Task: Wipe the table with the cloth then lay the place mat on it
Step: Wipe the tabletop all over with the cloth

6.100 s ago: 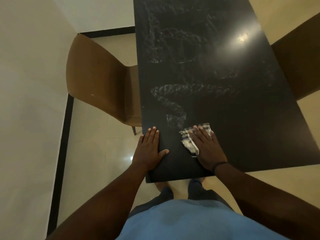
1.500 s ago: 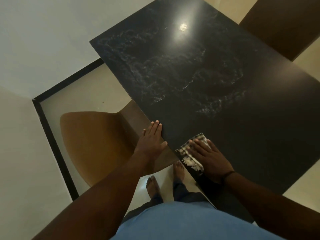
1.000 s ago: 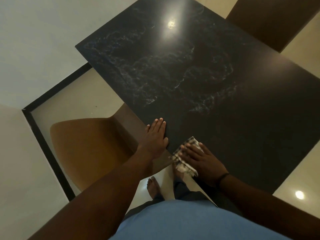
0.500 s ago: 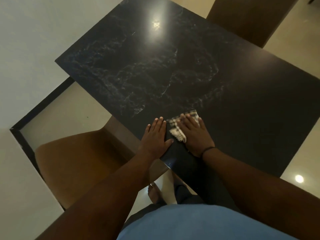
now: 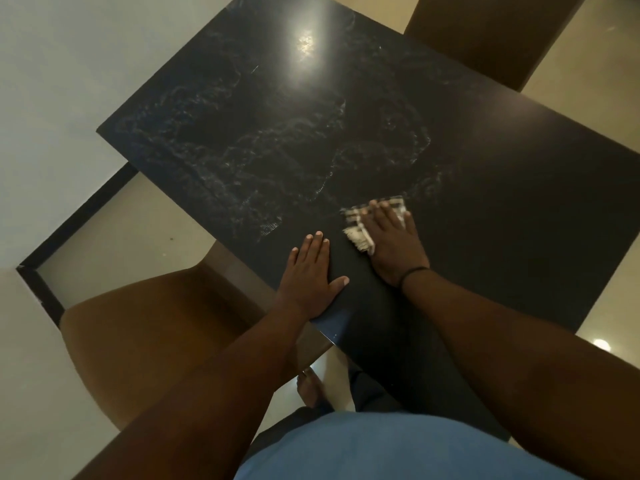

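Note:
A dark, glossy table (image 5: 502, 188) fills the middle of the view, with pale wet wipe streaks over its far left half. My right hand (image 5: 394, 244) lies flat on a small checked cloth (image 5: 356, 233) with a frayed edge, pressing it onto the table near the front corner. Most of the cloth is hidden under the palm. My left hand (image 5: 308, 275) rests flat on the tabletop just left of it, fingers straight, by the table's left edge. No place mat is in view.
A brown chair (image 5: 145, 334) stands at the table's left side, close to my left arm. Another brown chair (image 5: 485, 36) is at the far right. A pale wall with a black skirting (image 5: 76, 216) runs on the left. My feet show below the table corner.
My right hand has slid the cloth forward and to the right, away from my left hand. The left hand stays flat in the same spot. The view has tilted slightly.

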